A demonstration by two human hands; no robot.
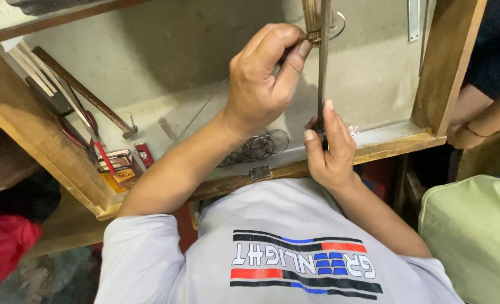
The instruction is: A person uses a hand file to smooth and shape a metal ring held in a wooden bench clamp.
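Note:
My left hand (264, 79) pinches a small brown piece (313, 37) at the top of the view, thumb and forefinger closed on it. My right hand (331, 146) grips the lower end of a long dark metal rod (322, 62) that stands nearly upright beside that piece. A thin wire ring (340, 25) shows just behind the rod. Both hands work over a grey bench top (165, 62) framed by wooden boards. A bundle of wire rings (258, 146) lies under my left wrist.
At the left lie a twisted metal bar (81, 90), red-handled pliers (84, 138), white strips and small red and orange packets (120, 169). A wooden post (450, 62) stands at the right. Another person's arm (483, 118) and pale green clothing (475, 236) are at the right edge.

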